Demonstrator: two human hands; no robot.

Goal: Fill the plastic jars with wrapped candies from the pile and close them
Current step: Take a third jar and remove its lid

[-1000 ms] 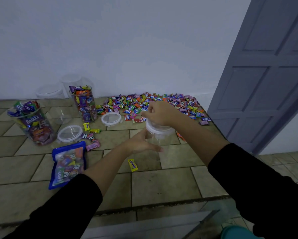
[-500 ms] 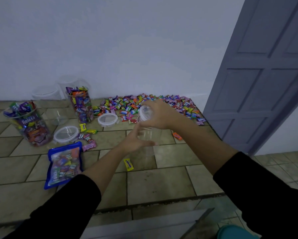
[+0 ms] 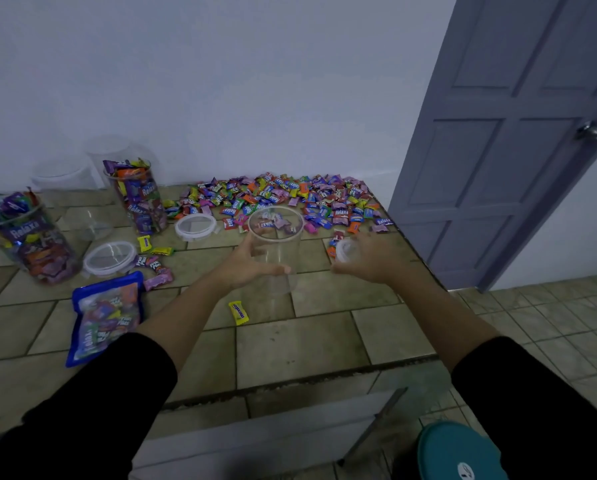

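Far left of the tabletop (image 3: 307,344): wide jar (image 3: 30,244), packed with wrapped candies, no lid on. Behind it by the wall, two clear jars (image 3: 65,174), too faint to make out well. Next comes the tall jar (image 3: 139,199), full over the rim, also open. Two loose lids lie flat: the near lid (image 3: 110,258) between the wide jar and tall jar, the far lid (image 3: 196,226) just right of the tall jar. A blue candy bag (image 3: 103,317) lies in front of the near lid, beside my left forearm. One yellow candy (image 3: 239,312) sits alone on the tile in front of the empty jar (image 3: 276,251).

My left hand (image 3: 252,265) grips that jar from its left side, fingers curled round the wall, thumb across the front. The jar is upright, mouth open, and looks empty. I cannot tell if its base touches the tabletop. The candy pile (image 3: 290,199) spreads behind it, along the wall to the right edge.

My right hand (image 3: 369,261) is just right of the jar, apart from it, fingers curled round a white lid (image 3: 347,251). Far right is a grey door (image 3: 515,150). At bottom right is a teal round container (image 3: 456,452), below the tabletop.
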